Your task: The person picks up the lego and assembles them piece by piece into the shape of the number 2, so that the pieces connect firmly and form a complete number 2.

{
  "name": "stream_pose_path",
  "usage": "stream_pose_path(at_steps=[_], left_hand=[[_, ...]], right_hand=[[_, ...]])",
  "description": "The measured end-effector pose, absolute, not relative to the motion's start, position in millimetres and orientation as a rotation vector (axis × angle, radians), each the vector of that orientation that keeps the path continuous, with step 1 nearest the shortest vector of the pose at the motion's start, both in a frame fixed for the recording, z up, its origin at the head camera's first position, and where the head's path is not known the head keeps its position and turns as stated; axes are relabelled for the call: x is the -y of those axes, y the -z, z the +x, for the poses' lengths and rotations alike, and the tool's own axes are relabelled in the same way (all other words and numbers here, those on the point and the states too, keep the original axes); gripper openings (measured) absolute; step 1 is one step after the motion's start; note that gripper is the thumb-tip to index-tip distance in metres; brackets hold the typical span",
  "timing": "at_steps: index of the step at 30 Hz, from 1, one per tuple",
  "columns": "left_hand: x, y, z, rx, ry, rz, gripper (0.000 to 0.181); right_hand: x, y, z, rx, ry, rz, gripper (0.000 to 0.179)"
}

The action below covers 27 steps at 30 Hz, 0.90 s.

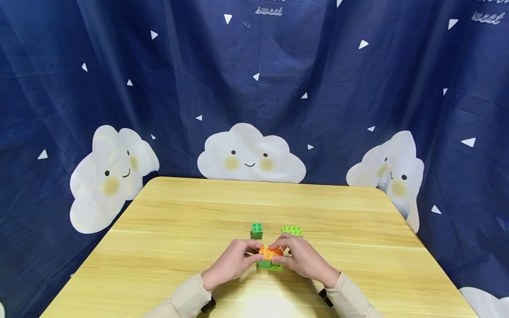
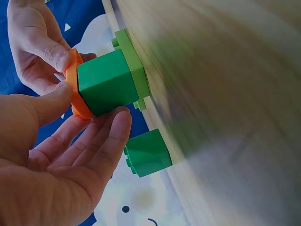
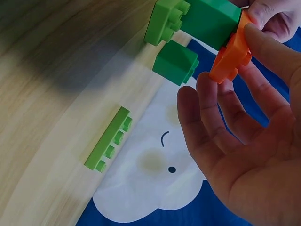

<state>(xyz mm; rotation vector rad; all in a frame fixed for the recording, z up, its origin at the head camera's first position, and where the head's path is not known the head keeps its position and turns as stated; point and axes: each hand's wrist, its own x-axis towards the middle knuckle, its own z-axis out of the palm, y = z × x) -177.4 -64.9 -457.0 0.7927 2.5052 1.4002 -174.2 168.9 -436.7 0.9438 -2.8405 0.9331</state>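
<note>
My left hand (image 1: 231, 265) and right hand (image 1: 304, 259) pinch a flat orange toy brick (image 1: 270, 253) from both sides, thumbs on its near edge. Beneath one end of it is a dark green block (image 2: 107, 81), which stands on a light green flat brick (image 3: 161, 22). The orange brick's other end juts out past the block to the right, over the studs of the light green brick. In the left wrist view, orange brick and block look to be in contact; whether they are fully pressed together I cannot tell.
Beyond my hands, a second dark green block (image 1: 256, 230) stands on the wooden table (image 1: 191, 212). To its right lies another light green flat brick (image 1: 292, 230), close behind my right hand. A dark blue curtain (image 1: 179, 88) with clouds hangs behind the table.
</note>
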Motion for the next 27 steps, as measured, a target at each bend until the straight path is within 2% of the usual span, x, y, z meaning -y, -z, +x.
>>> stream_pose_path(at_steps=[27], left_hand=[[66.3,457.5,-177.7,-2.467,-1.407,0.767,0.03]], right_hand=[[-169.1,434.7,-176.3,2.846,-1.035,0.979,0.019]])
